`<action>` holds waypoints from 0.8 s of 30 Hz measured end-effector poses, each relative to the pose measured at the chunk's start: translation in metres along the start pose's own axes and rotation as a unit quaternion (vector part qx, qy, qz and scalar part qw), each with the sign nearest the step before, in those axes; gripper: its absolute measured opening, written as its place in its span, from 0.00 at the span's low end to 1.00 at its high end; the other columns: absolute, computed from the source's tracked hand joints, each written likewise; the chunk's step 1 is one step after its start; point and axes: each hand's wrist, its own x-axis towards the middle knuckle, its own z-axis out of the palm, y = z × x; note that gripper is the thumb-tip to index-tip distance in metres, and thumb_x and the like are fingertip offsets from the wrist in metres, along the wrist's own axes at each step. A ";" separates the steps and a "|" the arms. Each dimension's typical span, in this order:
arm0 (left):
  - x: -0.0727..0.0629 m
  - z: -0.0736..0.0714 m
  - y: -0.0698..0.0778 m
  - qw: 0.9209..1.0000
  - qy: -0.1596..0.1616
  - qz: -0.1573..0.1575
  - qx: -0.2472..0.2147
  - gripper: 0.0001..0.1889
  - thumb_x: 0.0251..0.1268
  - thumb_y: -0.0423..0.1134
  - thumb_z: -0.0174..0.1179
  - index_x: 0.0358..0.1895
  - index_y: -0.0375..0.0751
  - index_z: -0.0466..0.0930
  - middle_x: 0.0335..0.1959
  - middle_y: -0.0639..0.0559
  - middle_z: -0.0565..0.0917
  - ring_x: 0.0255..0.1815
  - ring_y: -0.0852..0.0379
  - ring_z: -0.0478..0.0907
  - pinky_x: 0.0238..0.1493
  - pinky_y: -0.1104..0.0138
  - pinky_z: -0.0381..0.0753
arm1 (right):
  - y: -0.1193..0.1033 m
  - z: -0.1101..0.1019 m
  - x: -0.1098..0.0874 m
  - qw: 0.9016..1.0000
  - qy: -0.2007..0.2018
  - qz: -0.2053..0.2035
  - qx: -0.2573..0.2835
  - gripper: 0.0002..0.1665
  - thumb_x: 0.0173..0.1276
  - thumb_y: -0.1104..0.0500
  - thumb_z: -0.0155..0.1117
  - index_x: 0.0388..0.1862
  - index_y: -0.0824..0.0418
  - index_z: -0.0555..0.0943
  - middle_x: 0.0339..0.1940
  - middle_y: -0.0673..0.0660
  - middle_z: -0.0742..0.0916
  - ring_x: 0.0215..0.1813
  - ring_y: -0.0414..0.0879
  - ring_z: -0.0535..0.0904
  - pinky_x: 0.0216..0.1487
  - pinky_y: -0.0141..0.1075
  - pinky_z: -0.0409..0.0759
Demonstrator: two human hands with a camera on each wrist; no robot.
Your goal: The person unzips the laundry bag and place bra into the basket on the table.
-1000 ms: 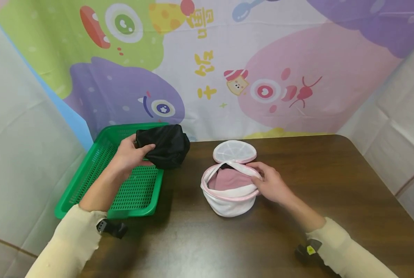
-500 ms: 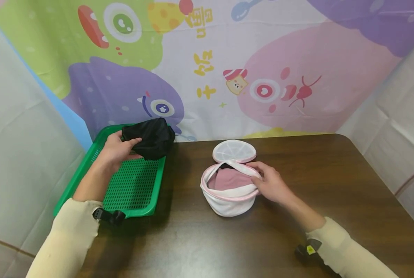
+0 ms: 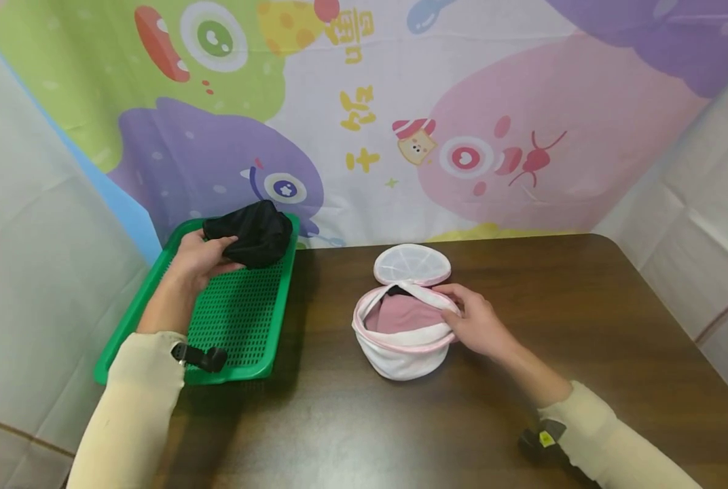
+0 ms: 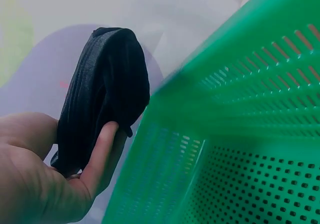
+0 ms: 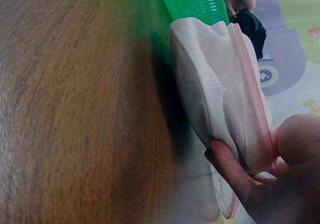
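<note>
My left hand (image 3: pixel 197 259) grips a folded black cloth (image 3: pixel 257 234) between thumb and fingers, over the back part of a green plastic basket (image 3: pixel 252 371). In the left wrist view the cloth (image 4: pixel 102 91) appears as a layered bundle beside the basket wall (image 4: pixel 165 159). At the table's middle stands a white mesh laundry bag (image 3: pixel 401 365) with pink trim, its round lid (image 3: pixel 411 265) folded back. Pink fabric (image 3: pixel 407 314) and a bit of black show inside. My right hand (image 3: pixel 477 324) pinches the bag's right rim, thumb at the edge and fingers along the side.
The brown wooden table (image 3: pixel 352 435) reaches back to a cartoon-printed curtain (image 3: pixel 370 197). Pale panels (image 3: pixel 712 176) flank it on both sides. The basket's perforated floor (image 3: pixel 235 319) shows below the cloth.
My left hand has carried the black cloth left and slightly back, from the basket's right rim to above its back part. The right hand and the laundry bag stay put.
</note>
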 end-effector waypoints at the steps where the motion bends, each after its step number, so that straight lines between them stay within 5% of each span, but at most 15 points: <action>1: 0.001 -0.001 -0.001 1.000 0.001 -0.004 -0.002 0.35 0.95 0.43 0.45 0.94 0.38 0.45 0.72 0.41 0.75 0.37 0.71 0.88 0.51 0.70 0.94 | 0.000 0.000 0.000 1.000 -0.001 0.000 0.001 0.26 0.81 0.69 0.65 0.75 0.65 0.81 0.64 0.70 0.87 0.40 0.50 0.79 0.31 0.32 0.79; 5: 0.008 -0.007 -0.004 1.000 -0.002 -0.026 -0.009 0.38 0.95 0.41 0.42 0.95 0.40 0.36 0.89 0.32 0.63 0.64 0.53 0.90 0.58 0.69 0.93 | 0.000 0.000 0.000 1.000 -0.004 0.004 0.003 0.26 0.81 0.68 0.65 0.76 0.64 0.81 0.65 0.70 0.86 0.41 0.50 0.80 0.31 0.32 0.79; 9: 0.014 -0.011 -0.010 0.998 0.001 -0.051 -0.024 0.41 0.96 0.40 0.39 0.93 0.43 0.22 0.96 0.38 0.49 0.94 0.40 0.62 0.63 0.68 0.92 | 0.000 0.000 0.000 1.000 -0.004 0.006 -0.001 0.26 0.81 0.68 0.65 0.76 0.64 0.81 0.66 0.70 0.86 0.44 0.51 0.80 0.32 0.32 0.79; 24: 0.029 -0.013 -0.029 0.997 0.022 -0.073 0.000 0.41 0.95 0.39 0.39 0.92 0.39 0.22 0.96 0.36 0.44 0.92 0.33 0.63 0.61 0.67 0.93 | -0.002 0.000 0.000 1.000 -0.002 0.005 -0.005 0.26 0.81 0.69 0.64 0.76 0.65 0.80 0.65 0.70 0.87 0.39 0.50 0.79 0.30 0.32 0.78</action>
